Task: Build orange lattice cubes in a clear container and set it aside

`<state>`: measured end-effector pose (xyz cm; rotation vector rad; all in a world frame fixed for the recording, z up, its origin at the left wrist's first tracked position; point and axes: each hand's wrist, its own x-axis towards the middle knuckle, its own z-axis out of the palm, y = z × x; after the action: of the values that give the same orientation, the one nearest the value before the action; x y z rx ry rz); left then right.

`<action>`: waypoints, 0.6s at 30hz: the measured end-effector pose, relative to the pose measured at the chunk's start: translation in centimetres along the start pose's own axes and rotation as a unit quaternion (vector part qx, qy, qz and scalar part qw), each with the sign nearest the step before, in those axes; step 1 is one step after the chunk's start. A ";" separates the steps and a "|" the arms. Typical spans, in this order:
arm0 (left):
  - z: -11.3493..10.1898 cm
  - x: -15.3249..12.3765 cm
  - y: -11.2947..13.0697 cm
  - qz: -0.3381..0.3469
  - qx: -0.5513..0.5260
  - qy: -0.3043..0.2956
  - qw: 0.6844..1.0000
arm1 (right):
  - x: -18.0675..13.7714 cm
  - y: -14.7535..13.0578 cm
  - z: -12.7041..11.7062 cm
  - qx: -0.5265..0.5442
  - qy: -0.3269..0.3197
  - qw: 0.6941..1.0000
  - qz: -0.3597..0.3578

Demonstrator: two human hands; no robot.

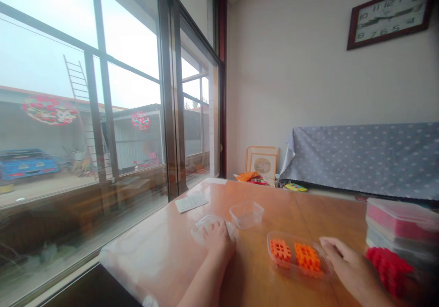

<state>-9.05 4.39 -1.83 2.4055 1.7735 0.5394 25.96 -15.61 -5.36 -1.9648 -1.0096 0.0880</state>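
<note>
My left hand (219, 240) rests over a clear plastic lid (198, 234), its fingers apart and lying on top. Beyond it is a clear plastic box (246, 215) with nothing visible inside. My right hand (346, 263) is at the right end of a second clear plastic container (288, 271), fingers curled at its rim. Part of that grip is hard to make out. Inside this container lie two studded blocks side by side, a red-orange block (280, 252) on the left and an orange block (307, 256) on the right.
Right of my right hand sit a red studded block (389, 268) and stacked lidded boxes (401, 222). A paper booklet (192, 201) lies near the window side of the wooden table (254, 270). Against the wall stands something under a grey dotted cloth (360, 156).
</note>
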 end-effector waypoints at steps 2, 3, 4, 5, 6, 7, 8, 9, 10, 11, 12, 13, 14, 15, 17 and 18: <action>-0.3 -0.3 0.0 -0.001 -0.002 0.012 1.000 | -0.2 -0.3 0.0 -0.001 -0.009 1.000 0.004; -0.4 -0.4 0.0 -0.002 -0.001 0.017 1.000 | -0.3 -0.4 0.1 0.000 -0.012 1.000 0.002; -0.6 -0.5 0.1 -0.003 0.000 0.021 1.000 | -0.4 -0.6 0.2 0.001 -0.010 1.000 -0.002; -0.6 -0.6 0.2 -0.003 0.001 0.025 1.000 | -0.6 -0.8 0.3 0.003 -0.002 1.000 -0.005; -0.6 -0.6 0.2 -0.001 0.003 0.029 1.000 | -0.9 -1.1 0.5 0.005 0.012 1.000 -0.010; -0.6 -0.6 0.4 0.003 0.006 0.032 0.999 | -1.1 -1.3 0.6 0.005 0.029 0.999 -0.014; -0.6 -0.6 0.5 0.009 0.009 0.035 0.999 | -1.3 -1.6 0.7 0.004 0.048 0.999 -0.016; -0.5 -0.6 0.6 0.013 0.013 0.038 0.999 | -1.5 -1.9 0.8 0.003 0.065 0.998 -0.017; -0.4 -0.5 0.7 0.015 0.017 0.041 0.999 | -1.7 -2.2 0.8 0.003 0.075 0.997 -0.018; -0.3 -0.5 0.7 0.016 0.020 0.043 0.999 | -1.8 -2.4 0.7 0.004 0.075 0.997 -0.019; -0.3 -0.4 0.8 0.016 0.022 0.041 0.999 | -1.9 -2.6 0.5 0.006 0.065 0.998 -0.021; -0.2 -0.4 0.8 0.016 0.023 0.037 0.999 | -1.9 -2.8 0.3 0.010 0.053 0.998 -0.026; -0.3 -0.4 0.9 0.018 0.024 0.034 0.999 | -1.9 -2.9 0.1 0.013 0.036 0.999 -0.032; -0.3 -0.4 0.9 0.022 0.025 0.032 0.999 | -1.9 -3.0 -0.1 0.016 0.025 0.999 -0.043; -0.7 -0.5 0.9 0.031 0.028 0.044 0.998 | -1.9 -3.2 -0.4 0.018 0.027 0.998 -0.061; -0.9 -0.6 1.0 0.033 0.028 0.052 0.998 | -1.9 -3.3 -0.5 0.020 0.036 0.997 -0.068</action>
<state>-8.62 3.41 -0.86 2.5247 1.7776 0.6428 22.88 -16.38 -3.21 -1.8444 -1.0828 -0.0374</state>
